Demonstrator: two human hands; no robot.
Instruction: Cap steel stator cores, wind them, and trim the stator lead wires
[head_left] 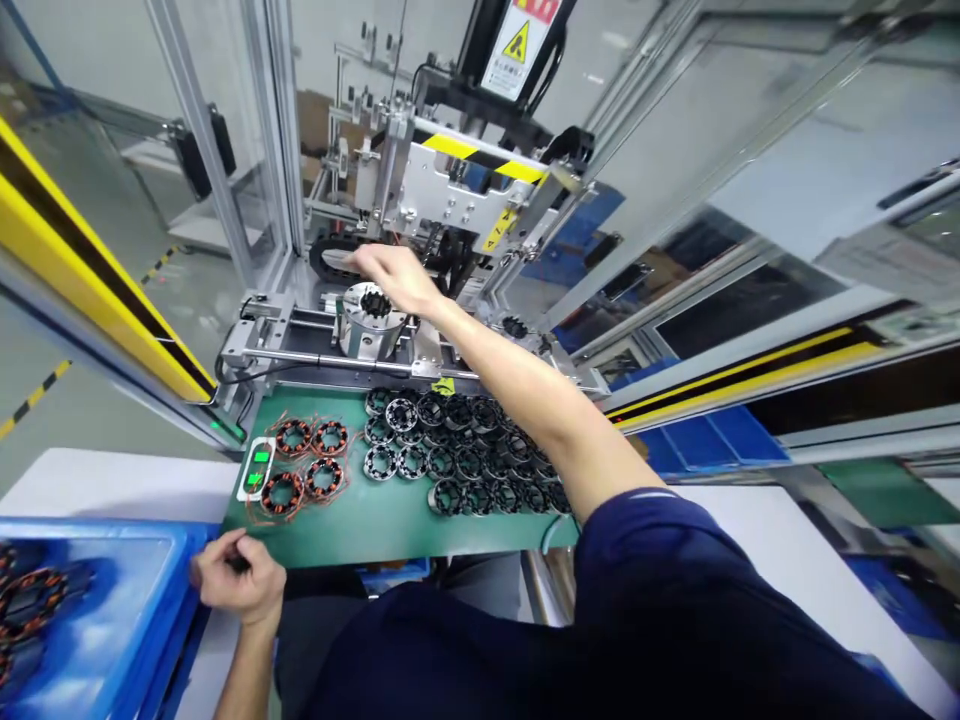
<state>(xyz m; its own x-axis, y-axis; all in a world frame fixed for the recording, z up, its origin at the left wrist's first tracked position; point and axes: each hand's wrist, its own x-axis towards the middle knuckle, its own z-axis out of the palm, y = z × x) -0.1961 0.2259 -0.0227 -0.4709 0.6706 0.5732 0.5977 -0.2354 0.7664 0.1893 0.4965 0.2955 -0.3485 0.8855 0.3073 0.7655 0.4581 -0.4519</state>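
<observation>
My right hand [396, 276] is stretched forward over a round metal fixture [367, 335] on the machine, fingers extended to the left and nothing visible in them. A black toothed core [375, 302] sits in the top of that fixture, just below the hand. Beside the blue tray [176, 545], my left hand [241, 580] is curled closed; a dark gap shows between its fingers, and any contents cannot be made out. Several stator rings with orange-copper windings [325, 478] lie on the left of the green mat [375, 535]. Rows of black and silver ring cores [450, 462] fill its middle and right.
A press head [465, 190] with striped warning tape stands behind the fixture. Yellow guard bars [90, 260] flank the opening. A white-framed counter with green displays [257, 468] lies on the mat's left edge. More wound stators [34, 600] are in the blue tray.
</observation>
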